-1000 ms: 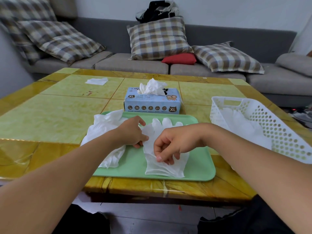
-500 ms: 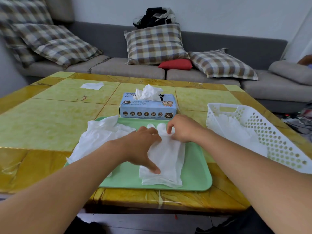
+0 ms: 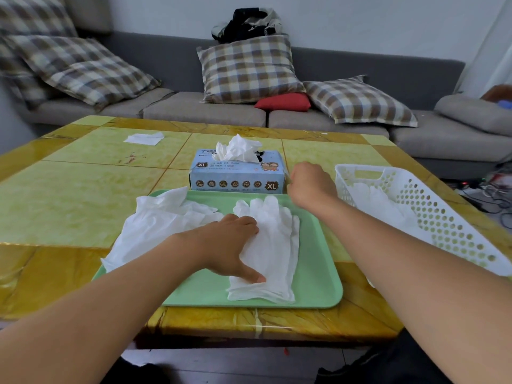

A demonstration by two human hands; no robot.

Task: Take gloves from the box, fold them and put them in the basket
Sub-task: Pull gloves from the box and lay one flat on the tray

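Behind everything runs a grey sofa point(image 3: 194, 112) with checked cushions point(image 3: 249, 69) and one small red cushion point(image 3: 284, 102), and in front of you the yellow tiled table point(image 3: 69, 200) fills most of the view. On its near half sits the green tray point(image 3: 318, 273), and to your right, just beside the tray, stands the white perforated basket point(image 3: 443, 214) with white gloves already lying inside it. Across the tray's left edge, spilling onto the table, lies a loose heap of white gloves point(image 3: 158, 225). At the tray's far edge, touching or nearly so, stands the blue glove box point(image 3: 237, 176) marked XL, with a glove bunched up out of its top slot. Flat on the middle of the tray lies the glove pair point(image 3: 274, 245) you are working on, fingers pointing toward the box. Your left hand point(image 3: 230, 245) rests on its left side, fingers bent onto the material and thumb stretched down onto the cuff end, pressing rather than gripping. Your right hand point(image 3: 310, 187) hangs above the tray's far right corner, beside the box, fingers curled under; whether they pinch anything cannot be seen. Far off on the left lies a small white sheet point(image 3: 144, 138).
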